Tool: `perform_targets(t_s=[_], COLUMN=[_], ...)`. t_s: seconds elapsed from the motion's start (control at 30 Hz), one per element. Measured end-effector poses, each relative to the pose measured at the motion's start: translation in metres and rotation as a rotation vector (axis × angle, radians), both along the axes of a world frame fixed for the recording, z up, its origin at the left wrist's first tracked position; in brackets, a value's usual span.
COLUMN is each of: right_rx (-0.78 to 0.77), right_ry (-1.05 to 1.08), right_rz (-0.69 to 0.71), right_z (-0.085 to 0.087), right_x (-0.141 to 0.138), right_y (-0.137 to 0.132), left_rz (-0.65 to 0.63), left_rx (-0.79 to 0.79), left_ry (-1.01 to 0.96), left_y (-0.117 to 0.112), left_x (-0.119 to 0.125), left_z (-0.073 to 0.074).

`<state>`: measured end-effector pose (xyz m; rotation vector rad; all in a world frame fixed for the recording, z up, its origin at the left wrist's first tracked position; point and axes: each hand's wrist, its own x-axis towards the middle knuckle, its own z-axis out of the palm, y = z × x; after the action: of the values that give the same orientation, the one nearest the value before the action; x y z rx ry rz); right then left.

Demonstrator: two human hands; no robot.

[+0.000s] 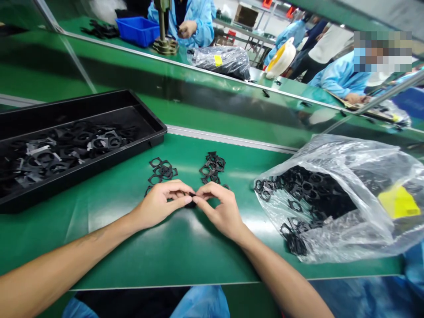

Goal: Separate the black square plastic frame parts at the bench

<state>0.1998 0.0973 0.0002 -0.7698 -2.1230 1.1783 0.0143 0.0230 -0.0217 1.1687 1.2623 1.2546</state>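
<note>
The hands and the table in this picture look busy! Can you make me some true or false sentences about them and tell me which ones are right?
1. The left hand and right hand pinch a small black piece. True.
2. The black tray is to the right of the hands. False: it is to their left.
3. The clear plastic bag holds black pieces. True.
4. The blue bin sits next to the hands. False: it is far off, near a person in a blue coat.
5. Two little piles of black pieces lie ahead of the hands. True.
</note>
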Motion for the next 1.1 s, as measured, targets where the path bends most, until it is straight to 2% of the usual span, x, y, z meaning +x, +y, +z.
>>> perform_targets(t_s=[0.1,0.17,0.27,0.43,0.77,0.9,1.1], right_rx=[-0.065,-0.052,-0.003,0.044,0.056,-0.017,-0.269], right_ry=[0.018,0.011,0.028,0.037,0.018,0.029,0.067], right_rz=[-0.001,0.041,0.092,0.077,0.003,0.002,0.022], right_z=[0.000,-0.001,-0.001,0.000,0.008,0.010,0.011], right_x=[-0.001,-0.001,-0.002,-0.003,-0.005,-0.007,-0.009], right_y=[0.001,0.001,0.002,0.003,0.007,0.010,0.011], left_rz=[0.083,0.099,0.088,0.065,0.056,0.063,0.002], left_rx=[-0.013,-0.020,-0.018,-0.003,0.004,0.021,0.004], left_ry=[-0.102,-0.135,-0.092,-0.011,-0.148,-0.191,-0.324], left_y=[0.002,0.002,0.003,0.003,0.008,0.011,0.012], left_x=[-0.002,-0.003,-0.003,-0.002,-0.006,-0.007,-0.008], left_z=[0.002,0.003,0.003,0.006,0.002,-0.001,-0.001])
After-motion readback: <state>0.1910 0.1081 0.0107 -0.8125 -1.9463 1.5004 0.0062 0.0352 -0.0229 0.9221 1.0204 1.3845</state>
